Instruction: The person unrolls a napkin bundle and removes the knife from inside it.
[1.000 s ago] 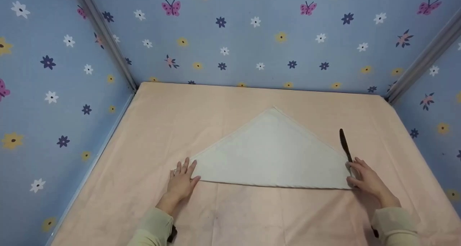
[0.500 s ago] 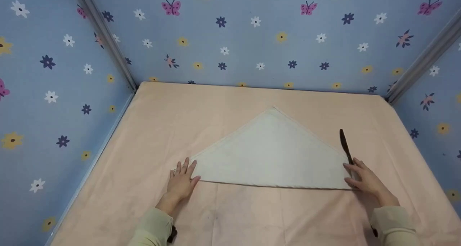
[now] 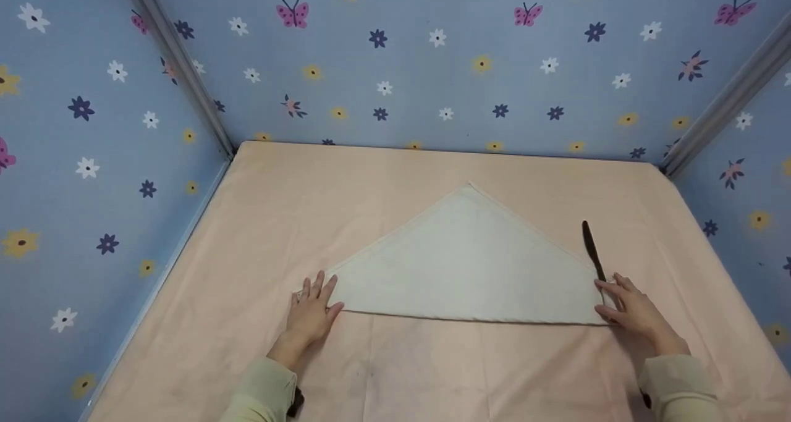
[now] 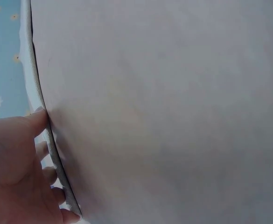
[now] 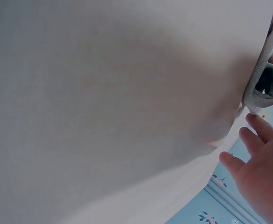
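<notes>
A pale cloth napkin [image 3: 457, 261], folded into a wide triangle, lies on the table with its point away from me and its long folded edge toward me. My left hand [image 3: 311, 312] rests with spread fingers on its left corner; in the left wrist view the thumb lies at the folded edge. At the right corner my right hand [image 3: 636, 311] curls thumb and forefinger over a small rolled part of the napkin [image 5: 267, 86], which shows a dark hollow end. A dark table knife [image 3: 592, 249] sticks out of that roll, away from me; its near part is hidden.
A peach cloth [image 3: 426, 372] with creases covers the table. Blue panels [image 3: 420, 57] with flowers and butterflies stand at the back and both sides, joined by grey posts [image 3: 185, 70] at the corners.
The right hand's thumb and forefinger shifted slightly left over the roll, then slightly back right. Left hand, knife and the rest of the napkin look unmoved.
</notes>
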{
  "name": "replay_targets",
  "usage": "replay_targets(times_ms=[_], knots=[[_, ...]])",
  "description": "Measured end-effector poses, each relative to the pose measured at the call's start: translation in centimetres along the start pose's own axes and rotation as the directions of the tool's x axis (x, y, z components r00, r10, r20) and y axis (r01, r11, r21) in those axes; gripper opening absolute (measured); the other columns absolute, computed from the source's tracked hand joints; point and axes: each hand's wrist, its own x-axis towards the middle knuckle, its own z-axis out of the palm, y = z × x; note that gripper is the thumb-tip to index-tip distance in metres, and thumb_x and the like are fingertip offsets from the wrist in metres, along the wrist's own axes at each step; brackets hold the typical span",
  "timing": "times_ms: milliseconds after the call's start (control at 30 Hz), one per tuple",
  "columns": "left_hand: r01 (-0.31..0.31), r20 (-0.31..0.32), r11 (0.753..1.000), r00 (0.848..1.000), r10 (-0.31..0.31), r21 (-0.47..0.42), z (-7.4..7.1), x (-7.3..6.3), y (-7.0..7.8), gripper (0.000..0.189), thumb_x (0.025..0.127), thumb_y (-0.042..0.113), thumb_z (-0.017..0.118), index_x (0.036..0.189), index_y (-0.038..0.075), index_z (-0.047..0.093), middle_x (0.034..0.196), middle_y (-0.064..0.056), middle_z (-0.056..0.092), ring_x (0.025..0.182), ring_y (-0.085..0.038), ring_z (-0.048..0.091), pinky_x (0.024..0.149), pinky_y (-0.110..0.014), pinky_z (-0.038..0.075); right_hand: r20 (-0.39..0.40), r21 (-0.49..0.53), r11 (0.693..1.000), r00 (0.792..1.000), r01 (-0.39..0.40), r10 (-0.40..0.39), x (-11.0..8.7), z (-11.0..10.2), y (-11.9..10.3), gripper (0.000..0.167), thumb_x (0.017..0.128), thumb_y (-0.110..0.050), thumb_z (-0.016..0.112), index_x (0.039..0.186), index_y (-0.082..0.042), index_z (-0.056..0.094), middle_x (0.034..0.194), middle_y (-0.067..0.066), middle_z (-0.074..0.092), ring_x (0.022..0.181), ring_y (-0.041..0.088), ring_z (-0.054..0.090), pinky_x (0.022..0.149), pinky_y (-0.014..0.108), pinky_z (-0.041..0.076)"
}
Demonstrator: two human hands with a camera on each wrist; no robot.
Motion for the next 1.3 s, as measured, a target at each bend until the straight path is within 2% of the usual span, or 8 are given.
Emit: replay_targets(times_ms=[300, 500, 633, 800, 1033, 1300], knots=[[-0.014, -0.027, 1.000, 1.000, 0.014, -0.010, -0.1, -0.1, 0.0, 0.056, 0.092, 0.037, 0.043, 0.139, 0.008, 0.029, 0.144, -0.019, 0.016, 0.129, -0.044, 0.011, 0.098, -0.062, 0.011, -0.023, -0.025, 1.000, 1.000, 0.009, -0.010, -0.1, -0.1, 0.3, 0.056, 0.082, -0.023, 0.063, 0.125, 0.006, 0.042, 0.131, 0.040, 0.020, 0.119, 0.056, 0.016, 0.089, 0.068, 0.014], [-0.011, -0.024, 1.000, 1.000, 0.011, -0.003, -0.1, -0.1, 0.0, 0.056, 0.092, 0.037, 0.043, 0.139, 0.008, 0.029, 0.144, -0.019, 0.016, 0.129, -0.044, 0.011, 0.098, -0.062, 0.011, -0.011, -0.003, 1.000, 1.000, -0.020, 0.020, -0.3, -0.4, 0.4, 0.056, 0.082, -0.018, 0.062, 0.127, 0.006, 0.039, 0.132, 0.040, 0.017, 0.120, 0.055, 0.014, 0.090, 0.068, 0.012], [-0.007, -0.015, 1.000, 1.000, 0.007, -0.008, -0.2, -0.1, 0.0, 0.057, 0.092, 0.037, 0.043, 0.139, 0.008, 0.028, 0.145, -0.019, 0.015, 0.129, -0.043, 0.010, 0.098, -0.061, 0.010, -0.009, 0.008, 0.999, 0.999, -0.043, 0.043, -0.4, -0.6, 0.5, 0.055, 0.081, -0.015, 0.060, 0.128, 0.004, 0.038, 0.134, 0.038, 0.016, 0.121, 0.055, 0.011, 0.089, 0.068, 0.013], [-0.006, -0.010, 1.000, 1.000, 0.006, -0.009, -0.2, -0.1, 0.0, 0.058, 0.092, 0.038, 0.043, 0.140, 0.008, 0.027, 0.145, -0.019, 0.015, 0.129, -0.044, 0.010, 0.098, -0.061, 0.010, -0.037, 0.004, 0.999, 0.998, -0.046, 0.046, -0.6, -0.7, 0.7, 0.054, 0.080, -0.014, 0.061, 0.127, 0.003, 0.040, 0.133, 0.039, 0.017, 0.118, 0.057, 0.017, 0.086, 0.068, 0.019], [-0.014, -0.025, 1.000, 1.000, 0.014, -0.003, -0.2, -0.1, 0.0, 0.058, 0.092, 0.038, 0.043, 0.139, 0.008, 0.028, 0.144, -0.020, 0.016, 0.129, -0.044, 0.011, 0.098, -0.062, 0.011, -0.020, 0.026, 0.998, 0.998, -0.056, 0.057, -1.0, -0.7, 1.2, 0.059, 0.084, -0.022, 0.060, 0.132, 0.002, 0.036, 0.134, 0.039, 0.014, 0.115, 0.058, 0.021, 0.085, 0.066, 0.024], [-0.023, -0.030, 0.999, 0.999, 0.022, -0.025, -0.1, -0.2, 0.1, 0.056, 0.092, 0.036, 0.044, 0.139, 0.007, 0.029, 0.144, -0.020, 0.016, 0.128, -0.045, 0.011, 0.097, -0.063, 0.010, -0.027, 0.032, 0.997, 0.997, -0.066, 0.067, -1.6, -1.0, 1.8, 0.060, 0.088, -0.030, 0.056, 0.131, 0.005, 0.035, 0.133, 0.040, 0.016, 0.117, 0.057, 0.019, 0.086, 0.066, 0.023]])
